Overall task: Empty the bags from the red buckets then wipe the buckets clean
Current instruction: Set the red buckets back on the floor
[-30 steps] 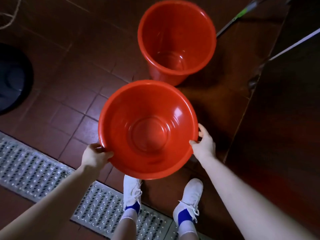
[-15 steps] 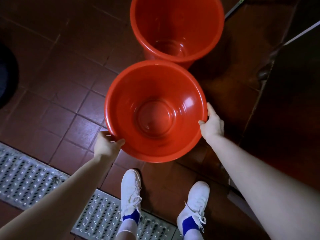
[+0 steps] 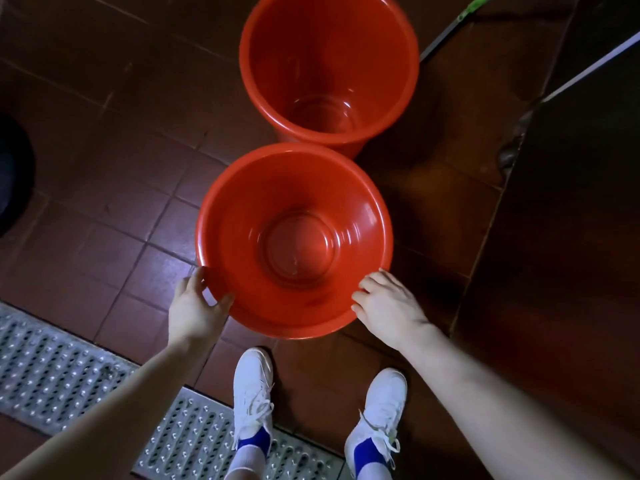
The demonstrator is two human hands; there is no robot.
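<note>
Two red buckets stand on the dark tiled floor, both with no bag inside. The near bucket [image 3: 239, 202] sits just ahead of my feet, its rim close to the far bucket [image 3: 329, 57]. My left hand [image 3: 194, 310] cups the outside of the near bucket's rim at its lower left, thumb and fingers spread in a loose curve. My right hand [image 3: 388, 306] rests against the rim at the lower right with relaxed fingers, thumb not over the rim.
A metal drain grate [image 3: 52, 375] runs across the floor under my white shoes [image 3: 251, 389]. A dark cabinet or wall [image 3: 571, 237] rises on the right. A green-tipped pole [image 3: 450, 26] lies at the top right. A dark round object [image 3: 10, 174] is at the left edge.
The near bucket has come down toward the floor. Both hands slid from the rim's sides to its near edge, and their grip has loosened.
</note>
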